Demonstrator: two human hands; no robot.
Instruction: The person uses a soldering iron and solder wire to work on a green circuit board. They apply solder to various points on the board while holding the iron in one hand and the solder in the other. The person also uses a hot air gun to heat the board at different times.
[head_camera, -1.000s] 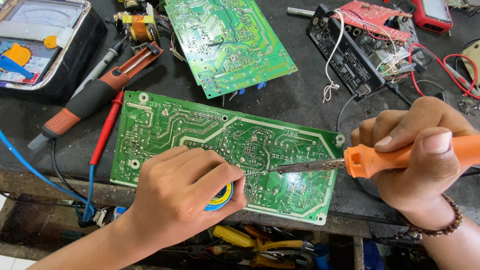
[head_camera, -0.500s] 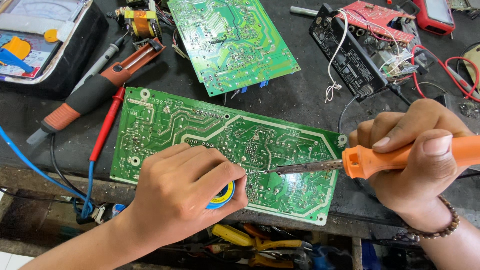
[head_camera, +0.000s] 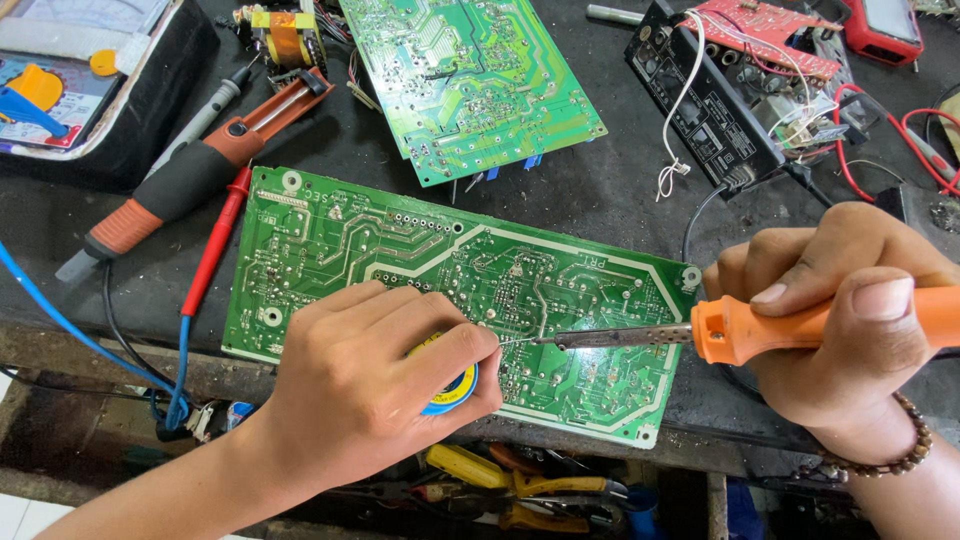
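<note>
A large green circuit board (head_camera: 400, 250) lies solder side up on the dark bench. My left hand (head_camera: 370, 385) rests on its near edge, closed around a small blue and yellow solder spool (head_camera: 452, 392), with a thin wire held out toward the board's middle. My right hand (head_camera: 850, 320) grips the orange handle of a soldering iron (head_camera: 740, 328). The iron's metal tip (head_camera: 545, 340) touches the board right beside the wire's end.
A second green circuit board (head_camera: 470, 80) lies behind. An orange and black desoldering pump (head_camera: 195, 165), a red probe (head_camera: 215, 240) and a blue cable (head_camera: 60, 320) lie at left. A black chassis with a red board (head_camera: 740, 90) sits at back right. Pliers (head_camera: 520, 485) lie below the bench edge.
</note>
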